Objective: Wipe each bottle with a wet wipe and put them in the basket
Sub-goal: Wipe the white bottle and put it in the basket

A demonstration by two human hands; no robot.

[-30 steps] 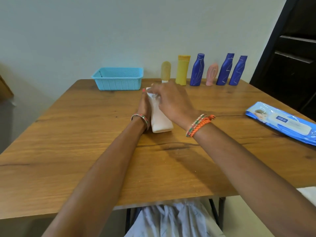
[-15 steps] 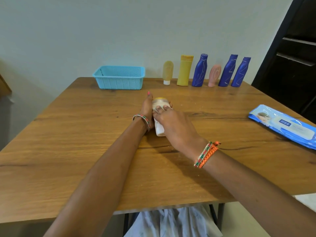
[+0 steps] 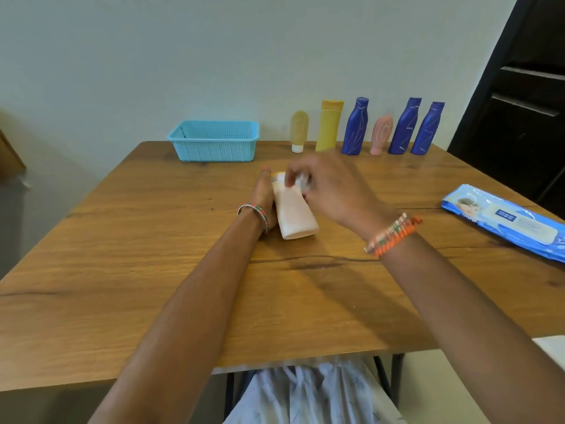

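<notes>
A white bottle (image 3: pixel 295 214) lies on its side in the middle of the wooden table (image 3: pixel 153 255), cap end pointing away. My left hand (image 3: pixel 265 194) holds it from the left side. My right hand (image 3: pixel 331 186), blurred by motion, grips a white wet wipe (image 3: pixel 302 181) against the bottle's cap end. An empty light blue basket (image 3: pixel 214 140) stands at the back of the table. Several more bottles stand in a row by the wall: a small tan one (image 3: pixel 299 131), a yellow one (image 3: pixel 329 125), three dark blue ones (image 3: pixel 355 126) and a pink one (image 3: pixel 381 134).
A blue pack of wet wipes (image 3: pixel 507 221) lies near the right edge of the table. A dark door or cabinet (image 3: pixel 519 87) stands behind the right corner. My lap in light cloth shows below the front edge.
My right hand slid the wipe back along the bottle toward me, then returned to the cap end. My left hand kept hold of the bottle.
</notes>
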